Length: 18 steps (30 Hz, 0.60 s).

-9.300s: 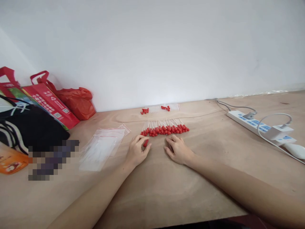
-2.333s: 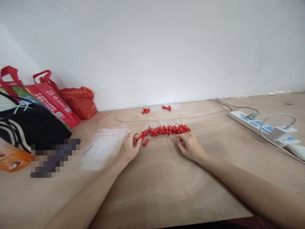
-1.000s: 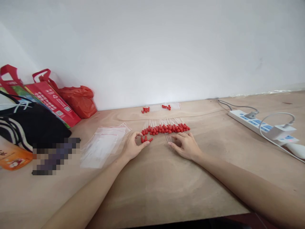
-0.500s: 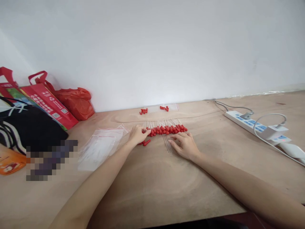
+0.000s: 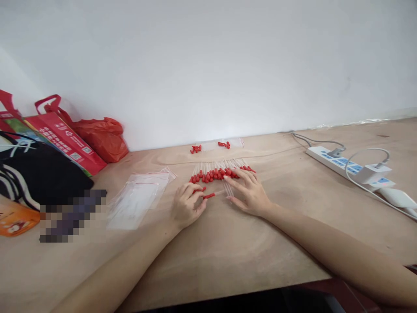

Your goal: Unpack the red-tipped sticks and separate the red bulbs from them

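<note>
My left hand is closed, its thumb and fingertips pinching a red rubber bulb low over the wood. A faint clear tube extends from the bulb toward my right hand. Fingers apart, my right hand rests over a few loose glass tubes; whether it touches the faint tube I cannot tell. Just beyond both hands lies a row of red-bulbed glass droppers, bulbs toward me, with its right part behind my right fingers. Another loose red bulb lies by my left fingers.
Clear zip bags lie left of my left hand. Near the wall, more red bulbs lie by another clear bag. A white power strip with cables is on the right; red bags and a black bag stand left.
My left hand has left the row's left end, come toward me and now pinches a red bulb. My right hand has shifted slightly left and forward, over the row's edge.
</note>
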Available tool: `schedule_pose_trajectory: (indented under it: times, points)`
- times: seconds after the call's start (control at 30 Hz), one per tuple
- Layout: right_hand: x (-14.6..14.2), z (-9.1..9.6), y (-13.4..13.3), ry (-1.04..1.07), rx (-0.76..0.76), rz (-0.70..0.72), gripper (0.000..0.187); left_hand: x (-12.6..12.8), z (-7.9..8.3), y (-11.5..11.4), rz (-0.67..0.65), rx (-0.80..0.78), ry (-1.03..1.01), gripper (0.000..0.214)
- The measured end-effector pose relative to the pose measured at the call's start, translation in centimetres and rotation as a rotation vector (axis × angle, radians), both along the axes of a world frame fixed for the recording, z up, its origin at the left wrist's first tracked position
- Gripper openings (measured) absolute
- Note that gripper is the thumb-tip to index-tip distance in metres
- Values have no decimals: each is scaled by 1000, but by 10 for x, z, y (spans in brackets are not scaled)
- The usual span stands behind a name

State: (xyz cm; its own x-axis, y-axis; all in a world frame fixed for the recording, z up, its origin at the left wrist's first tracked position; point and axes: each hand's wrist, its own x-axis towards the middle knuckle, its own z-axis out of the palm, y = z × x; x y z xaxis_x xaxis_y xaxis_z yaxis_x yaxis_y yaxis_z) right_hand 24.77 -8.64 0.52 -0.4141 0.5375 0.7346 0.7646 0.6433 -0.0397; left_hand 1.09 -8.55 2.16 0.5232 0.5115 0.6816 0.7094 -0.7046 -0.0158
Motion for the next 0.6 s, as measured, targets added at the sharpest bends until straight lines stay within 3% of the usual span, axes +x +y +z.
schedule_pose_trajectory:
  times: [0.13,0.33,0.6]
  points:
    - [-4,-1,-3,-125,12,66,34,7,-3,-1,-57,78,51,6]
    - [-9,-5,0,-70,21,92,21,10,-2,-1,-112,158,7,4]
    - [-11,-7,1,-58,77,135,17,19,-7,0,-157,-17,50,19]
